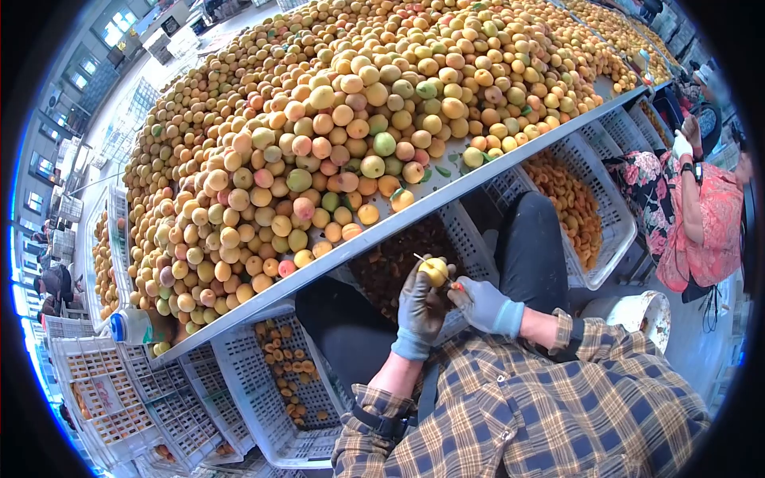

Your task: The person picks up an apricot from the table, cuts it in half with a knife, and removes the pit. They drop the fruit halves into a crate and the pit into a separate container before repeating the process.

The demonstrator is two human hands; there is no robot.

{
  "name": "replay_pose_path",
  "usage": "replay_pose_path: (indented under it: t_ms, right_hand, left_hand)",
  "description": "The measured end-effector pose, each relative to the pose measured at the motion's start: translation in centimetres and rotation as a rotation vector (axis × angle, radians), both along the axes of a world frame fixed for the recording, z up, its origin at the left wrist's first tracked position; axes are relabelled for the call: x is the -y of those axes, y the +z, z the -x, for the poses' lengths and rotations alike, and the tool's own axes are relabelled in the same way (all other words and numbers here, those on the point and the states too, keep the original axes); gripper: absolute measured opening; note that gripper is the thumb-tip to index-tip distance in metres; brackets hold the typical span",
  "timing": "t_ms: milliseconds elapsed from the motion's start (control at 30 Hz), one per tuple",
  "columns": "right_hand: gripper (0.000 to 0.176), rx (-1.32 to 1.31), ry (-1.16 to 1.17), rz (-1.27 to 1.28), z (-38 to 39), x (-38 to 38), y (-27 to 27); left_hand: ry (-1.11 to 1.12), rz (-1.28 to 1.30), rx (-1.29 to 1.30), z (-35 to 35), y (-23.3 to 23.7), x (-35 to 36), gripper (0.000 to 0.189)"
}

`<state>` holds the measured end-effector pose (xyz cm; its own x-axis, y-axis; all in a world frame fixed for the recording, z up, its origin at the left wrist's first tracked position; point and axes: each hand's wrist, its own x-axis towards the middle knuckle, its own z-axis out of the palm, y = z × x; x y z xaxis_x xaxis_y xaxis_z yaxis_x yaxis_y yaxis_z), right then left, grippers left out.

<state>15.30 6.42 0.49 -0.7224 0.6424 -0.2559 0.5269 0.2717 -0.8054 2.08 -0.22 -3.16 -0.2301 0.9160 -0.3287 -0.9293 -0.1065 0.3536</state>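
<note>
In its gloved fingers my left hand [422, 307] holds a yellow apricot [434, 272] over a crate of dark pieces. My right hand [486, 306], also gloved, grips a small red-handled knife [457, 286] close against the fruit. A thin pale tip sticks out past the apricot's upper left side; the rest of the blade is hidden. Just beyond my hands, a metal-edged table [351, 248] carries a large heap of whole apricots [319, 143].
A white crate [275, 434] with some apricot halves [291, 366] stands left of my legs. Another crate [594, 279], full of halves [570, 207], is at my right. A white bucket [629, 311] and a seated person [701, 215] are farther right. Stacked crates [103, 390] and a bottle [131, 327] are at left.
</note>
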Motion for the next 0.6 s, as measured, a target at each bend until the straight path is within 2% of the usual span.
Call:
replay_pose_path:
  t_ms: [133,167,267,333,400,533,567,600]
  right_hand:
    - [0.037,0.051,-0.035,0.035,0.8,-1.2,-0.8]
    - [0.038,0.095,-0.010,0.064,1.0,-1.6,-0.5]
    - [0.038,0.148,0.012,0.094,1.2,-1.3,0.1]
    - [0.037,0.161,0.011,0.092,0.9,-0.7,0.0]
    - [0.036,0.216,-0.015,0.059,0.4,0.4,-0.3]
    - [0.035,0.207,-0.060,-0.016,0.9,-0.1,-2.1]
    - [0.037,0.216,-0.064,0.041,1.1,-0.5,-2.7]
    - [0.037,0.217,-0.068,0.037,1.3,-1.0,-2.4]
  left_hand:
    - [-0.069,-0.028,-0.026,0.6,-0.3,-0.4,0.044]
    - [-0.042,-0.005,-0.174,0.6,-0.6,-0.7,0.040]
    - [-0.038,0.083,-0.317,1.3,-1.1,-0.6,0.036]
    - [-0.017,0.073,-0.301,0.9,-1.3,-0.7,0.038]
    - [0.007,0.151,0.172,1.2,-2.5,-0.4,0.040]
    - [-0.061,0.154,0.149,-0.4,-1.6,-0.9,0.046]
    - [-0.125,0.108,0.229,0.2,-4.3,-0.8,0.045]
    - [-0.124,0.114,0.261,0.5,-4.8,-0.8,0.043]
